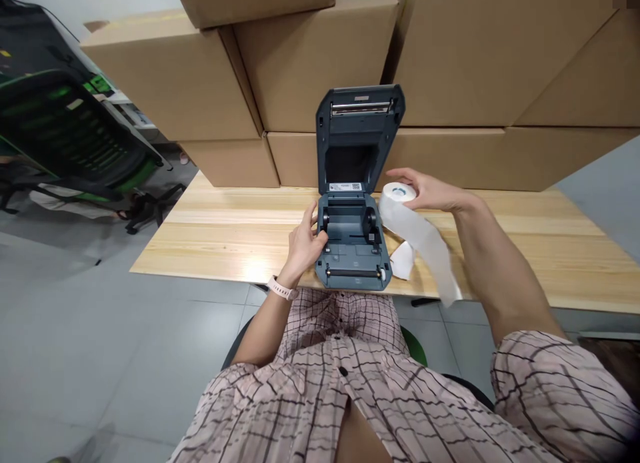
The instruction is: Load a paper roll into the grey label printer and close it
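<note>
A dark grey label printer [350, 249] sits on the table in front of me, its lid [357, 126] raised and its roll bay bare between two black holders. My left hand [306, 241] rests against the printer's left side, with the thumb over the rim and the fingers along the outer wall. To the right of the printer, my right hand [423, 188] grips a roll of white labels [395, 199] between thumb and fingers. A long strip hangs from the roll and curls toward the table's front edge. A small torn white piece of paper [403, 260] lies beside the printer.
Large cardboard boxes [320, 63] are stacked along the back of the wooden table [240, 229], close behind the raised lid. A black and green office chair [75, 136] stands off to the left on the tiled floor, with part of a person near it.
</note>
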The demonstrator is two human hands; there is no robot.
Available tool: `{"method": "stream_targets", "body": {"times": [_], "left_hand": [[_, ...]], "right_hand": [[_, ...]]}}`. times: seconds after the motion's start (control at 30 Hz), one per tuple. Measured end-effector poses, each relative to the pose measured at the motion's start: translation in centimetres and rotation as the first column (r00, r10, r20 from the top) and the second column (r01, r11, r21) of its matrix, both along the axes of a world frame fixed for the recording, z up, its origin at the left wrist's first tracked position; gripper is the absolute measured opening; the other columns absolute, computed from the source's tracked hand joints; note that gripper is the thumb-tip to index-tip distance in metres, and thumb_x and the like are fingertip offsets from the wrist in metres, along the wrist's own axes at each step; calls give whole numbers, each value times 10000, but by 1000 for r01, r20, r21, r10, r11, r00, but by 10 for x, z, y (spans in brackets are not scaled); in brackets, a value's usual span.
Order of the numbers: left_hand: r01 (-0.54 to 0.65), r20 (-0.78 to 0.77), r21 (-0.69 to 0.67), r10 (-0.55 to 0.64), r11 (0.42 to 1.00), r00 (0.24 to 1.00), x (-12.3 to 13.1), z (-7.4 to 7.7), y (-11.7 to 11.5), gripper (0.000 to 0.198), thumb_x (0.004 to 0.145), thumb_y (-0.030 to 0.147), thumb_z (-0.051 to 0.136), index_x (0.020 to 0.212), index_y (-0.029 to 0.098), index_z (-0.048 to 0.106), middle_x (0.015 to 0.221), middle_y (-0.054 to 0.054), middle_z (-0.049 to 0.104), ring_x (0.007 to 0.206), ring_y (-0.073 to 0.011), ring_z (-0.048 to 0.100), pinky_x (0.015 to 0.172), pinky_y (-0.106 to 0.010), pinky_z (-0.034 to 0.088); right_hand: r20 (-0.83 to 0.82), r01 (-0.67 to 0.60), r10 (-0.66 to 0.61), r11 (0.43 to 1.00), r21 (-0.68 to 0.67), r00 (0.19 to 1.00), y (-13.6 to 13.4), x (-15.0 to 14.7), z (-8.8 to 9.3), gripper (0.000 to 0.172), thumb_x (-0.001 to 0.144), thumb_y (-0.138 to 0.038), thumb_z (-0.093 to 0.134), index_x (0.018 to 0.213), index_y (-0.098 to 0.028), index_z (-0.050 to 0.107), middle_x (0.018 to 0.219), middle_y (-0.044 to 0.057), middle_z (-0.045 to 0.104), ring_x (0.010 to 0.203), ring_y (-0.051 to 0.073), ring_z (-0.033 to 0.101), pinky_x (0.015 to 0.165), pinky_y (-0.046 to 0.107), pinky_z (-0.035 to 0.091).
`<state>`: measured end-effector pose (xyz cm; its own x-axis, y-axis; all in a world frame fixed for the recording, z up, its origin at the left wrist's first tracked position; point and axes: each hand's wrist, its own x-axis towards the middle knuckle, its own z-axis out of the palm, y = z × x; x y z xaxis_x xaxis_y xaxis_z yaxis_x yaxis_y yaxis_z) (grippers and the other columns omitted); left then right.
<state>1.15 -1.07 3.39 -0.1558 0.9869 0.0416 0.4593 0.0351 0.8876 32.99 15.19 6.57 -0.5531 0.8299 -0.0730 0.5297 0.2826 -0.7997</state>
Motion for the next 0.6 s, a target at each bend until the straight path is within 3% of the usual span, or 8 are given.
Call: {"method": "stream_targets", "body": {"times": [0.17, 0.27, 0.4, 0.5, 0.6], "left_hand": [[1, 41, 14, -1, 1000, 999, -1, -5, 0, 832, 821, 158, 617, 1618, 343, 472, 1485, -96, 717, 938, -209, 799, 886, -370, 593], [13, 67, 29, -15, 999, 998, -1, -6, -1, 805, 824, 154, 608, 1604, 318, 494, 1485, -93, 717, 972, -215, 803, 898, -365, 602], [10, 72, 29, -12, 1000, 997, -1, -4, -1, 771, 823, 155, 600, 1579, 284, 527, 1468, -99, 726, 951, -212, 802, 888, -363, 609], [2, 51, 25, -3, 1000, 999, 0, -3, -2, 748, 819, 159, 613, 1558, 257, 557, 1429, -118, 744, 943, -218, 800, 890, -371, 611], [-2, 48, 35, 1, 999, 999, 0, -3, -1, 733, 818, 160, 620, 1543, 252, 574, 1406, -119, 755, 1024, -234, 797, 917, -375, 611]], "right_hand": [[-25, 36, -37, 999, -29, 999, -6, -9, -18, 1075, 622, -416, 920, 1581, -208, 480, 1537, 184, 625, 1424, 402, 607, 1249, 613, 464], [-174, 45, -63, 994, -103, 983, -18, 14, -18, 1033, 688, -485, 924, 1595, -289, 469, 1572, 144, 619, 1484, 369, 572, 1266, 596, 456], [-329, 131, -206, 963, -236, 921, -49, 53, -27, 798, 786, -517, 874, 1506, -374, 561, 1615, 105, 591, 1517, 337, 548, 1240, 595, 480], [-323, 124, -244, 928, -350, 914, -73, 57, -46, 784, 747, -502, 906, 1455, -347, 610, 1614, 123, 591, 1391, 335, 655, 1125, 568, 574], [-303, 150, -251, 935, -321, 919, -87, 43, -60, 655, 688, -557, 931, 1235, -261, 725, 1350, 136, 763, 1132, 302, 757, 1005, 526, 630]]}}
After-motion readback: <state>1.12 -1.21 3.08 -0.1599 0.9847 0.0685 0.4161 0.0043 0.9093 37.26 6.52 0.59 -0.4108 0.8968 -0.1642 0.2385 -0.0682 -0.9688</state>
